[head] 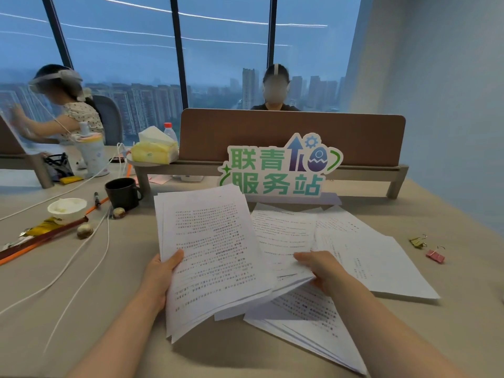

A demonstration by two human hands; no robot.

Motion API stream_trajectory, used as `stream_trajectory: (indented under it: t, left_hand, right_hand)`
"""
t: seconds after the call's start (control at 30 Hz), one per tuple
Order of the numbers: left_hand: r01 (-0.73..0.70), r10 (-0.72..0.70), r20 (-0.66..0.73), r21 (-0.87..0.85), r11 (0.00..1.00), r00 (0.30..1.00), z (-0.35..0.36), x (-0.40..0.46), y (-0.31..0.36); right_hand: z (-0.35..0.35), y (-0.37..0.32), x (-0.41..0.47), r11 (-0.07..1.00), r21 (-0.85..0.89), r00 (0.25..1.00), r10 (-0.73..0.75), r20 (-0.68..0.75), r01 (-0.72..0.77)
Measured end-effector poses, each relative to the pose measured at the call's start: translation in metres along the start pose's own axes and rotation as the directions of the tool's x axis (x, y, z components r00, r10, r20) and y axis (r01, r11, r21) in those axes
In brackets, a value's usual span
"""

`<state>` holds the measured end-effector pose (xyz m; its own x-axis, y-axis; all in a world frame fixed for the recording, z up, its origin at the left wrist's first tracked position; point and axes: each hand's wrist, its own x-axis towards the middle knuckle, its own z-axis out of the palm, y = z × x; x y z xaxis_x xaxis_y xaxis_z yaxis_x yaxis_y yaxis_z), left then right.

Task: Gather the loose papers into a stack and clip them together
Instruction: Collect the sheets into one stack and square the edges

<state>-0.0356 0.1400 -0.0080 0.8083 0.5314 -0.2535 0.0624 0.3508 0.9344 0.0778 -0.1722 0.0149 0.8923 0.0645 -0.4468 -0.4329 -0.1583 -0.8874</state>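
Near bench edge: fan of printed sheets (305, 317) lying flat, corners splayed toward near right. Above it, left hand (158, 276) grasping a raised sheaf of papers (215, 257) at its left margin, thumb on the printed face, fingers behind; sheaf tilted, lower corner hanging over the fan. Right hand (324, 271) pinching a few sheets (283, 241) by their near edge, thumb on top, lifting them off the bench just right of the sheaf. Both grips clenched on paper, neither released.

Step in hand, by judgement: feeding the right-hand sheets into the left-hand sheaf. To do well: slide them under or behind the sheaf rather than across the face, keep left thumb firm so the sheaf does not fan, then tap long edge on bench to square before gathering more.

Mid-bench, right of right hand: further pile of loose papers (381, 257) flat, overlapping, not yet gathered. Toward right bench edge, well apart from both hands: two binder clips, one olive clip (417, 242), one pink clip (435, 256), untouched. Clipping some way off.

Left side of bench: white cables (81, 257), small bowl (67, 210), black mug (123, 192).

Far edge: green lettered sign (278, 170) against brown divider (291, 137); two seated persons beyond, windows behind.
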Motion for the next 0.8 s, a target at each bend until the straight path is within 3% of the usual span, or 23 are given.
stream_trajectory:
  t: [0.13, 0.23, 0.33, 0.43, 0.63, 0.73, 0.8]
  left_hand:
    - [0.003, -0.004, 0.012, 0.005, 1.000, 1.000, 0.000, 0.000, 0.000]
    - [-0.006, 0.006, 0.018, 0.017, 1.000, 1.000, 0.000, 0.000, 0.000]
    - [-0.007, 0.007, 0.022, 0.024, 1.000, 1.000, -0.002, 0.003, -0.002]
    - [-0.009, 0.009, 0.019, 0.029, 1.000, 1.000, -0.002, 0.004, -0.003]
    - [-0.039, 0.039, -0.001, 0.060, 0.997, 0.999, 0.002, 0.004, -0.004]
    - [-0.052, 0.053, -0.009, 0.090, 0.995, 0.999, 0.004, 0.003, -0.004]
    - [-0.074, 0.075, -0.003, 0.131, 0.989, 0.997, 0.008, 0.001, -0.004]
  right_hand:
    - [0.010, -0.007, 0.000, 0.952, -0.301, 0.993, -0.080, -0.091, 0.049]
    - [0.007, -0.011, -0.004, 0.911, -0.378, 0.965, -0.227, -0.133, 0.162]
    - [-0.005, -0.023, -0.010, 0.892, -0.357, 0.911, -0.362, -0.199, 0.277]
    - [-0.021, -0.040, -0.016, 0.858, -0.315, 0.811, -0.497, -0.309, 0.406]
    - [-0.041, -0.075, -0.032, 0.772, -0.192, 0.642, -0.617, -0.455, 0.607]
    - [-0.041, -0.088, -0.041, 0.736, -0.128, 0.622, -0.639, -0.452, 0.664]
    - [-0.037, -0.090, -0.042, 0.745, -0.085, 0.653, -0.629, -0.422, 0.662]
